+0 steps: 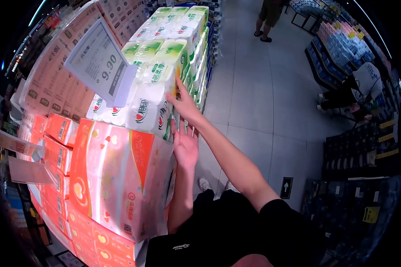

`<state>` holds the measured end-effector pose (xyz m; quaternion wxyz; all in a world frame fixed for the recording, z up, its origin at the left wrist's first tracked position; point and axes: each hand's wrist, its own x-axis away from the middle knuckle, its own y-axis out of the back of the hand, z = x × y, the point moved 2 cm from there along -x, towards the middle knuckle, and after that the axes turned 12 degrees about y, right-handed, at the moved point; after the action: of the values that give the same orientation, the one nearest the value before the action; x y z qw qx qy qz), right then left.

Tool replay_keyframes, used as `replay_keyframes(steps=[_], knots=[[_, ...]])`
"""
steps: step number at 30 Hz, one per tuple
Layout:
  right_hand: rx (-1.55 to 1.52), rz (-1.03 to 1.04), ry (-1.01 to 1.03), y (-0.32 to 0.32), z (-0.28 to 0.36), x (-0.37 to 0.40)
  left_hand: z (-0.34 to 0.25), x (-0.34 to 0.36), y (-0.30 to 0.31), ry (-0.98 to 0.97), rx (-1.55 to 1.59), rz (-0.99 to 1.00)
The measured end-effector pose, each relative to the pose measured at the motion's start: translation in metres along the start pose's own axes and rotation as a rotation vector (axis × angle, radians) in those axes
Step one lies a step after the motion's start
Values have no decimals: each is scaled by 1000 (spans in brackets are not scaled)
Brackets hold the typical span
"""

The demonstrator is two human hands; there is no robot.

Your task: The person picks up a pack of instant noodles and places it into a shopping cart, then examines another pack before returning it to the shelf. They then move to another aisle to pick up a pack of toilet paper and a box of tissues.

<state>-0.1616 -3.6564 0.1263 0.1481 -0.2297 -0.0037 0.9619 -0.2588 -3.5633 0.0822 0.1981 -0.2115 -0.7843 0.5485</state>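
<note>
White and green toilet paper packs (147,100) are stacked on the display to my left, the near ones with red heart logos. My right hand (186,107) lies at the right side of a near pack, index finger stretched along it and thumb apart. Just below, my left hand (186,147) is palm up with fingers extended, its fingertips at the lower side edge of the same pack. Close to my left forearm stands a large pink and orange tissue package (116,173) in clear wrap.
A price sign (98,62) reading 9.90 leans over the packs. Smaller orange tissue packs (58,153) fill the left. Grey tiled floor (249,89) runs along the aisle. One person (269,18) stands ahead; another person (365,82) is at the right by shelves.
</note>
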Motion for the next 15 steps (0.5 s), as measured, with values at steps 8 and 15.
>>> replay_keyframes(steps=[8,15], knots=[[61,107,24,11,7,2,6,20,-12,48,-50,-118],[-57,-74,-179,66,-47,163,70,100,63,162,-157,-398]])
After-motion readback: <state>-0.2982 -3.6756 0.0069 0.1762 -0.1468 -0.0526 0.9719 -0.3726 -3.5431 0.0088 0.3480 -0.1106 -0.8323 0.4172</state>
